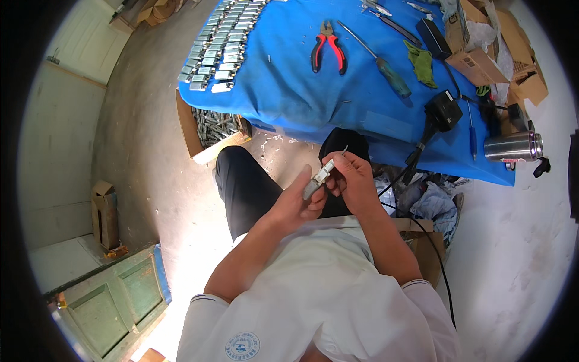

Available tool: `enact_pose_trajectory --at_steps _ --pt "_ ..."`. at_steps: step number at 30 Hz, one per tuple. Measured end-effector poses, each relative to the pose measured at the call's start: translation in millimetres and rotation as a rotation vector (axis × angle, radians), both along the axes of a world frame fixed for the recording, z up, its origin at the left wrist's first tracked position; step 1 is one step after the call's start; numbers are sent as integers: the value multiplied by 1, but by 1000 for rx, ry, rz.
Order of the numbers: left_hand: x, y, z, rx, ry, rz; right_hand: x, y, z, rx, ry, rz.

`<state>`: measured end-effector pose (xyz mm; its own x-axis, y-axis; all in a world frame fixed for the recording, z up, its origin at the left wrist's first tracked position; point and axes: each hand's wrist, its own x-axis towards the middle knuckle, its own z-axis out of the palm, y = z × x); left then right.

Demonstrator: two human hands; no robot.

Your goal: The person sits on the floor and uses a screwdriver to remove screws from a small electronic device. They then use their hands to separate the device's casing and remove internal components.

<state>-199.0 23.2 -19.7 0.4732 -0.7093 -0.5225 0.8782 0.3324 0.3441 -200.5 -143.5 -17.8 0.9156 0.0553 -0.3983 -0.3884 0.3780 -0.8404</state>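
Note:
Above my lap, my left hand (295,198) is closed on the grey, rounded lower end of a small metal part (324,173). The part looks silvery and whitish, long and narrow, and is tilted. My right hand (354,181) pinches its upper end between thumb and fingers. A thin metal tip (345,148) sticks up past the right fingers; what it belongs to is hidden. On the blue-covered table (283,78) ahead, several rows of similar silvery metal parts (220,48) lie at the left.
Red-and-black pliers (329,49), a screwdriver (386,69), a green cloth (422,64) and a black adapter (443,111) with cables lie on the table. A steel flask (512,147) rests at its right edge. Below left is a cardboard box (190,134) of dark metal pieces.

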Motion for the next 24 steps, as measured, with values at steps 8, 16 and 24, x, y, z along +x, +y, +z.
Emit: enact_pose_trajectory --at_steps 8,16,24 --pt "-25 0 -8 109 -39 22 -17 7 20 -340 117 84" --pt "-47 11 -2 221 -193 130 -34 13 23 -237 -144 156" --pt "-69 28 -6 323 -270 308 -45 33 25 -211 -293 266"
